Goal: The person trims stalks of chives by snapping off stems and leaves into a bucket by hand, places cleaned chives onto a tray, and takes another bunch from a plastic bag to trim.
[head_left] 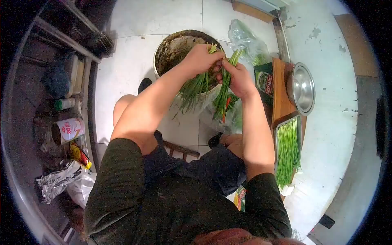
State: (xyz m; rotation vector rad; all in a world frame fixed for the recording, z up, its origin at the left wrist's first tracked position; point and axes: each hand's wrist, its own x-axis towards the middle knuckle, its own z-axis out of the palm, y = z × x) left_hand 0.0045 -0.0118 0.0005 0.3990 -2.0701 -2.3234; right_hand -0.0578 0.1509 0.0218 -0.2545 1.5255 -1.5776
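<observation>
My left hand [203, 60] is closed round a bunch of chives [196, 90], whose leaves hang down over the bucket. In my right hand [241, 81] is another bunch of chives [223, 96], pale stem ends up and green leaves pointing down. The fingertips of both hands come close together at the stems; whether they pinch a single stalk between them is too small to tell. Below the hands stands a round bucket [157, 61] with dark, dirty inner walls. A clear plastic bag [234, 118] with greens and something red lies beneath my right hand.
At the right, a metal tray [301, 134] holds chives laid side by side, and a steel bowl [303, 89] sits beyond it. A dark green box [264, 83] and a plastic bag [245, 38] stand near the bucket. Shelves with a tin [70, 130] and foil [57, 181] line the left.
</observation>
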